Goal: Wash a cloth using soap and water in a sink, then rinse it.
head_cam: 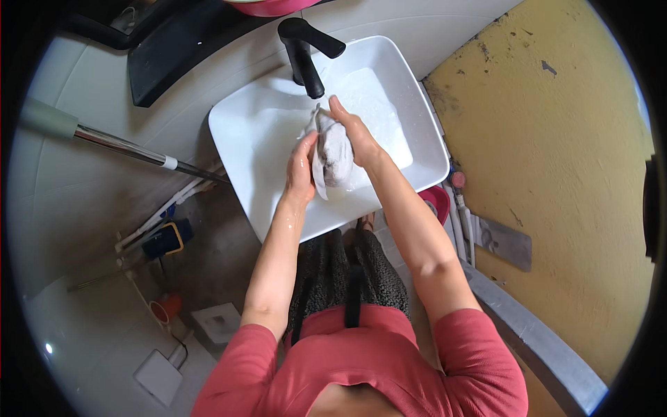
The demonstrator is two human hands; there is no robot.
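A wet, whitish-grey cloth, bunched into a bundle, is held between my two hands above the white washbasin. My left hand presses against its left side, where a loose flap hangs toward me. On the other side, my right hand grips the bundle with the thumb pointing up toward the spout. Just beyond the cloth stands a black single-lever faucet, its spout close above the fingertips. Water lies in the bottom of the basin. Both hands and forearms look wet.
At left, a metal pole with a grey-green grip slants toward the basin. A black shelf and a pink basin are at the back. White pipes run along the worn yellow wall. Below right sits a red tub.
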